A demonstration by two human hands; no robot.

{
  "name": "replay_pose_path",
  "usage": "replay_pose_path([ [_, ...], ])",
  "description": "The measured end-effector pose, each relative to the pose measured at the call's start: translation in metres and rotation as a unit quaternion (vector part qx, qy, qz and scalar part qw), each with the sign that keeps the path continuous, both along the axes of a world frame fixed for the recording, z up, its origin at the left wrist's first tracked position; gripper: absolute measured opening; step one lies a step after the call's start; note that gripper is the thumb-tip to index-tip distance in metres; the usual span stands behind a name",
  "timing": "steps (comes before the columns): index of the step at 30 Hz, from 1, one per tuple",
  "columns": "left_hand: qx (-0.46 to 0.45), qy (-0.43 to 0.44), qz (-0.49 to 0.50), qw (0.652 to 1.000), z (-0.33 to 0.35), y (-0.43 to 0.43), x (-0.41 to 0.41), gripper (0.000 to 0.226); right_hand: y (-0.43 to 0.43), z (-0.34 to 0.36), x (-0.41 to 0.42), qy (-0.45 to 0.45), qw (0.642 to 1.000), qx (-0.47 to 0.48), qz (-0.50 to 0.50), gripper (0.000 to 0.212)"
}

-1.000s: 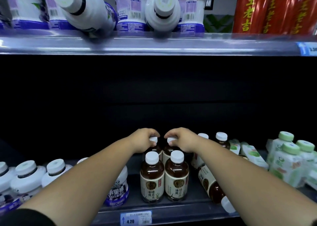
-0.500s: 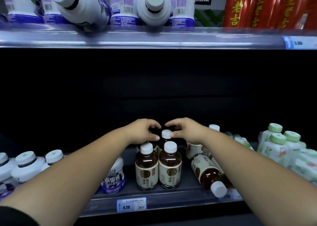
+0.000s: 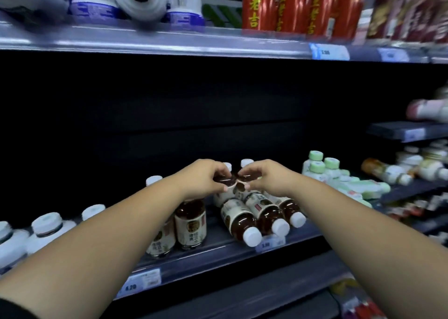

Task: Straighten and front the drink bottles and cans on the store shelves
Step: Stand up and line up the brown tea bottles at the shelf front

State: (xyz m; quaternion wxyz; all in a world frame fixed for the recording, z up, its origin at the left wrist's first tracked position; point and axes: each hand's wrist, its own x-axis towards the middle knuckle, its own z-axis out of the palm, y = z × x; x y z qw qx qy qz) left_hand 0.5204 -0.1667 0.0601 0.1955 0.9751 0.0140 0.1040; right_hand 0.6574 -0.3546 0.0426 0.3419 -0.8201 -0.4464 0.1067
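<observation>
My left hand [image 3: 201, 179] has its fingers curled round a brown tea bottle [image 3: 223, 180], and my right hand [image 3: 269, 178] grips the neighbouring bottle [image 3: 245, 178]. Both stand caps up, mid-shelf [image 3: 206, 260], with the tipped bottles [image 3: 238, 219] lying just in front.

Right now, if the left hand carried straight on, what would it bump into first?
The left hand grips a brown tea bottle; beyond, probably the neighbouring bottle in the right hand.

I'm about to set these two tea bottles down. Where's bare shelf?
Only a narrow strip of shelf between the upright bottles and the three fallen bottles. Those crowd the front right; the dark back is unclear.
</observation>
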Motion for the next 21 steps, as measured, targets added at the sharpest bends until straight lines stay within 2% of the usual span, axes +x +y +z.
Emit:
replay_pose_path([
  [5, 0.008, -0.007, 0.003, 1.0, -0.001, -0.009, 0.013, 0.03, -0.022, -0.008, 0.008, -0.024, 0.998, -0.02, -0.053, 0.038],
  [8, 0.012, -0.002, 0.011, 1.0, -0.007, -0.009, 0.012, 0.028, -0.02, -0.019, 0.013, -0.016, 0.998, -0.03, -0.052, 0.036],
  [12, 0.009, 0.011, 0.054, 0.998, -0.008, -0.002, 0.023, 0.031, -0.008, -0.017, 0.028, -0.03, 0.997, -0.012, -0.068, 0.04],
  [16, 0.007, 0.005, 0.112, 0.994, -0.005, 0.003, 0.043, 0.039, 0.009, -0.007, 0.059, -0.055, 0.994, -0.014, -0.099, 0.059],
  [19, 0.004, 0.001, 0.151, 0.989, -0.008, 0.004, 0.062, 0.041, 0.024, -0.009, 0.083, -0.054, 0.994, -0.059, -0.075, 0.077],
  [21, -0.007, 0.017, 0.182, 0.983, -0.013, 0.004, 0.076, 0.047, 0.03, -0.013, 0.096, -0.036, 0.996, -0.076, -0.041, 0.081],
])
